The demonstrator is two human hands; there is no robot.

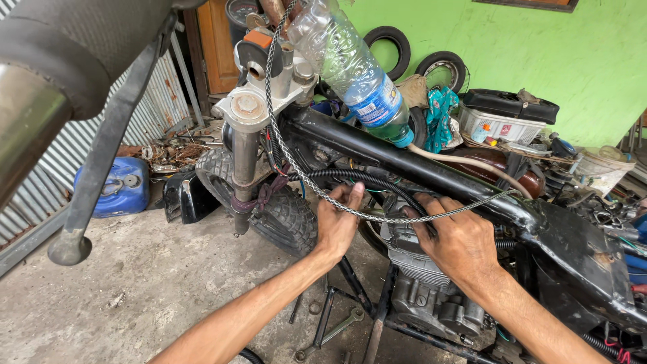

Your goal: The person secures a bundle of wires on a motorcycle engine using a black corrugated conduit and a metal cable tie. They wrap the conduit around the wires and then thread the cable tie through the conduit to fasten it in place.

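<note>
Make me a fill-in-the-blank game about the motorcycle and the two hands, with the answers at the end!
1. The left hand touches the braided ___ that loops down from the handlebar area.
2. The upside-down plastic bottle has a ___ cap.
3. The right hand rests over the engine, just under the black ___ of the motorcycle.
4. The wall behind the old tyres is painted ___.

Missing words: cable; blue; frame; green

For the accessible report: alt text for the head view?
Two bare hands work at a stripped motorcycle's black frame: the left hand touches a braided cable, the right hand grips black corrugated tubing above the engine. An upturned plastic bottle hangs overhead.
</note>
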